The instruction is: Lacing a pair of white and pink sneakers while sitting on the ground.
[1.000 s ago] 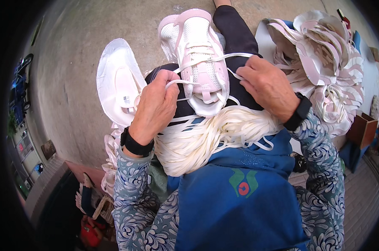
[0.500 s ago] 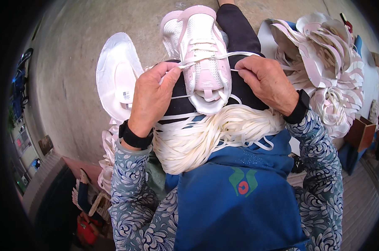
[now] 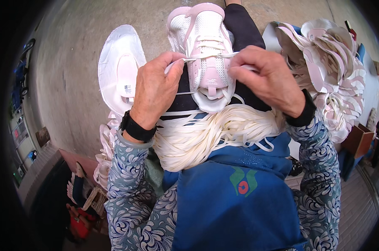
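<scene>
A white and pink shoe upper (image 3: 210, 75) rests across my lap, its toe pointing away from me. A white shoelace (image 3: 206, 55) crosses over its tongue. My left hand (image 3: 158, 85) pinches one side of the lace between thumb and fingers, just left of the upper. On the other side my right hand (image 3: 267, 75) is closed on the lace, with the fingertips close to the upper's edge. Nearer to me, a thick bundle of cream laces (image 3: 214, 131) lies on my lap over the blue apron (image 3: 235, 209).
Another white upper (image 3: 121, 69) stands at the left, with more pink and white uppers (image 3: 103, 167) below it. A tall pile of uppers (image 3: 327, 58) rises at the right, near a brown box (image 3: 357, 138). Concrete floor (image 3: 76, 83) spreads beyond.
My right hand has moved inward and slightly up toward the upper, its fingers curling more. The lace now lies closer across the tongue. My left hand has shifted slightly.
</scene>
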The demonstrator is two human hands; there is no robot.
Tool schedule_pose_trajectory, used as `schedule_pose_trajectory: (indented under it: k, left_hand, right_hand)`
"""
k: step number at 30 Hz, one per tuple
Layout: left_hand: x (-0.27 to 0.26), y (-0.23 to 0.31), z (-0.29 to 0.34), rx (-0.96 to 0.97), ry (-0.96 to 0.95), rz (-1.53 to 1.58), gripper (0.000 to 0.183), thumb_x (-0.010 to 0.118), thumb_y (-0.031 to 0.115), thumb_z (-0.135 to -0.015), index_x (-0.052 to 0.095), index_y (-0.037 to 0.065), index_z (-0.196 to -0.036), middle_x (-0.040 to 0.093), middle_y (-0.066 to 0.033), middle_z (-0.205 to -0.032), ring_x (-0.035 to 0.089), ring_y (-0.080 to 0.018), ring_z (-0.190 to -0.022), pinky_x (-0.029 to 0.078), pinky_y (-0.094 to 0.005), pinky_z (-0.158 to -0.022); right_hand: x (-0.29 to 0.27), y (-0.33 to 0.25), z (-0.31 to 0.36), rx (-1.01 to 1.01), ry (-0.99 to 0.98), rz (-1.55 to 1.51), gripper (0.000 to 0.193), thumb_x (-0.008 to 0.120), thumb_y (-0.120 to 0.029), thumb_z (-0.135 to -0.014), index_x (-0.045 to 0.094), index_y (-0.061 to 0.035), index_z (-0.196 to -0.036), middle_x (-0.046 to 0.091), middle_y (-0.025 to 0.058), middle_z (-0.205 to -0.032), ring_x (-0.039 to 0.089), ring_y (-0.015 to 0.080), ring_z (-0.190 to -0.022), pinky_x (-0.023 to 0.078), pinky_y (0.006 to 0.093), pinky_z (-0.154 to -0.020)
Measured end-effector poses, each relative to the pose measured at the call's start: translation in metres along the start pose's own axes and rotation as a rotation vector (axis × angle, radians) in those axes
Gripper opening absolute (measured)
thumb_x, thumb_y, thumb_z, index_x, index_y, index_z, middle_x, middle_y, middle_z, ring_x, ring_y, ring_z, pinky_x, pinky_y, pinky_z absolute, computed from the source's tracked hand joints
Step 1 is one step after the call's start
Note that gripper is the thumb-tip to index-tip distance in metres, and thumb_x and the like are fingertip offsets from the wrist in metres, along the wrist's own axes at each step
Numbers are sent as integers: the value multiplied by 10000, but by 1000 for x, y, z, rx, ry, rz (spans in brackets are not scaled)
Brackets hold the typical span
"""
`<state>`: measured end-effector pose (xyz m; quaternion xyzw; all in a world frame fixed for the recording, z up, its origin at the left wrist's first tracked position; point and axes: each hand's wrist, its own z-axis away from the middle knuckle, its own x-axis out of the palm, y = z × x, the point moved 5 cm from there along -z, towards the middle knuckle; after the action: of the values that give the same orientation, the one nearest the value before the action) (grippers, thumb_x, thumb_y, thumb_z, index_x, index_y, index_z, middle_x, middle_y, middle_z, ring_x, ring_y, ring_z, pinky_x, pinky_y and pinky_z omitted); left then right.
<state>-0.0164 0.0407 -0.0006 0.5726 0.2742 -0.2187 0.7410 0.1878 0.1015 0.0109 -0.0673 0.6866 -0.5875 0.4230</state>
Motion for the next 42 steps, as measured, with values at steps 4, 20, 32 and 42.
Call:
schedule_pose_trajectory:
  k: [4,20,32,42]
  left_hand:
    - [2,3,0,16,-48,67,206,579,182,-890,678,17,-964,680,-174,-793,670,-279,-721,500,-334,-658]
    - [8,-2,-12,52,-33,47,240,533,210,-889,650,8,-946,655,-183,-821,636,-326,-755,484,-377,-698]
    - [7,10,-17,160,-94,-210,208,560,156,-886,624,-25,-966,625,-121,-877,604,-236,-828,459,-316,-753]
    - [7,14,-23,188,-165,-174,182,550,146,-876,617,-13,-932,609,-160,-877,589,-312,-825,455,-355,-748]
  right_hand:
    - [24,-12,-13,-179,4,293,127,622,-118,-828,635,8,-842,590,139,-773,602,298,-709,468,369,-639]
    - [0,13,-11,-20,79,14,142,627,-122,-874,645,15,-908,605,86,-780,561,159,-690,446,281,-631]
    - [3,38,-5,75,60,102,189,605,-141,-884,646,39,-928,650,145,-830,625,239,-735,483,305,-698]
    - [4,27,-11,-8,71,193,164,630,-128,-859,652,33,-882,633,141,-801,623,274,-722,489,326,-662]
